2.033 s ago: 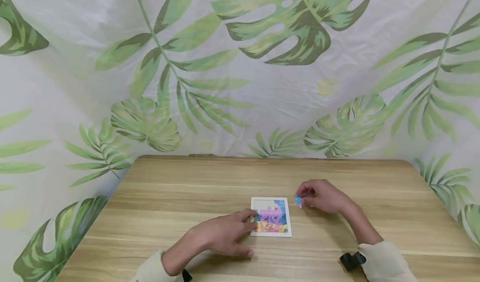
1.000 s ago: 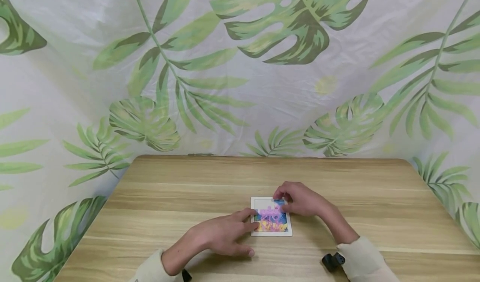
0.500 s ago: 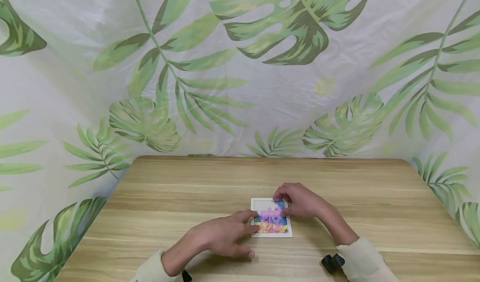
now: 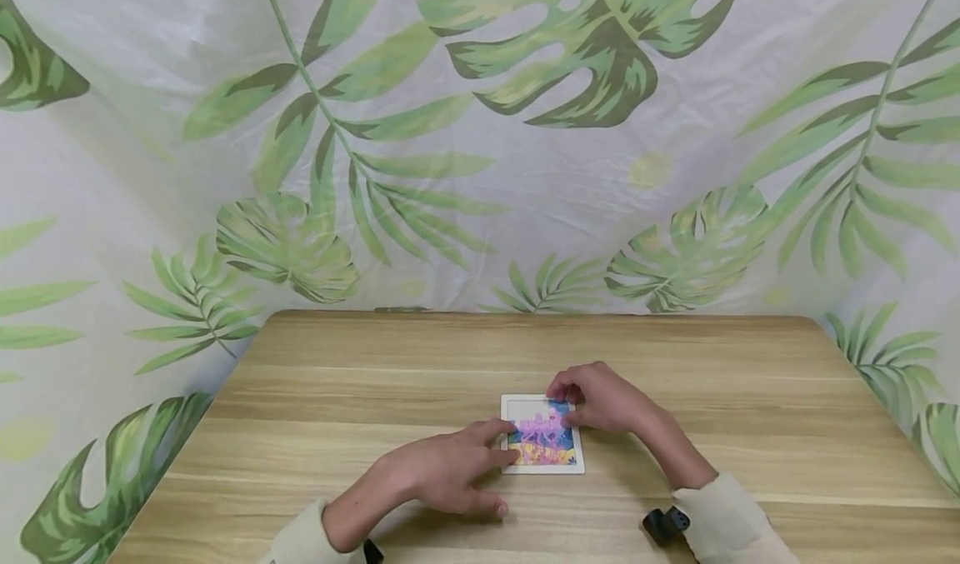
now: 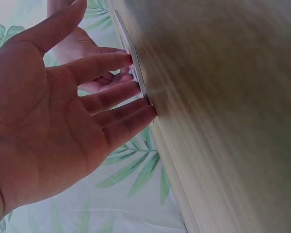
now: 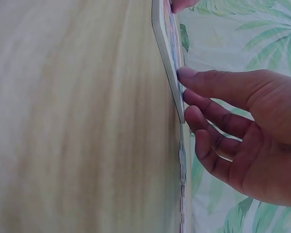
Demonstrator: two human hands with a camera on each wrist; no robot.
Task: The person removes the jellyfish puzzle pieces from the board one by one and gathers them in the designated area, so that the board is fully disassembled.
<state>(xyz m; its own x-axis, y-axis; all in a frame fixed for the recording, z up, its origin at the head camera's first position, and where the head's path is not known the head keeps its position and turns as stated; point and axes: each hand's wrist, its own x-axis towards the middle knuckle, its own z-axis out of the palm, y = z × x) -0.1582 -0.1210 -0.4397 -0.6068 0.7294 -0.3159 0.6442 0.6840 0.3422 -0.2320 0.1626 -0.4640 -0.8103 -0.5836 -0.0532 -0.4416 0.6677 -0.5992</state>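
A small jigsaw puzzle point(image 4: 543, 445) in a white frame lies on the table, showing a pink figure over blue and yellow. Its upper left is bare white. Spread and mostly straight, the fingers of my left hand point(image 4: 450, 468) rest on the puzzle's left side, thumb apart on the near side; the left wrist view shows the open palm point(image 5: 43, 121). My right hand point(image 4: 606, 399) holds a blue-and-pink puzzle piece point(image 4: 558, 410) at the upper right of the puzzle between thumb and forefinger, its other fingers curled point(image 6: 211, 150). The fingers partly cover this piece.
Several thin flat pieces point(image 6: 182, 167) lie in a row beyond the puzzle in the right wrist view, hidden behind my right hand in the head view. The wooden table point(image 4: 337, 381) meets a leaf-print cloth point(image 4: 450, 172) at its back edge.
My right hand has brought the puzzle piece left from beside the frame onto the puzzle's upper right, and it stays there. The left hand has kept its place, fingertips slightly further in.
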